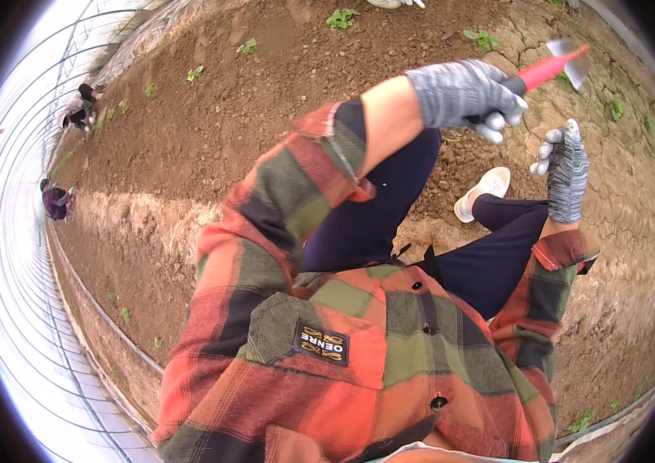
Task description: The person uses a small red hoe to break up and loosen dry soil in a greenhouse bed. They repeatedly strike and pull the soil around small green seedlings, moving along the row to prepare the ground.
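My left hand (466, 95), in a grey knit work glove with pale fingertips, grips the black end of a small hand tool (541, 72). The tool has a red shaft and a metal blade, blurred and held above cracked soil near a small green seedling (482, 39). My right hand (567, 168) wears a matching glove and is raised over my right knee. One finger points up while the others bend loosely, with nothing visible in them. Below the hands, a pale shoe (492, 184) rests on the loose brown soil (454, 162).
More seedlings (342, 18) dot the bed (217, 127). A white, glove-like thing (394, 3) is cut off by the top edge. Two people (75, 109) crouch far left beside the arched plastic greenhouse wall (14, 231). Seedlings (582, 421) also grow at lower right.
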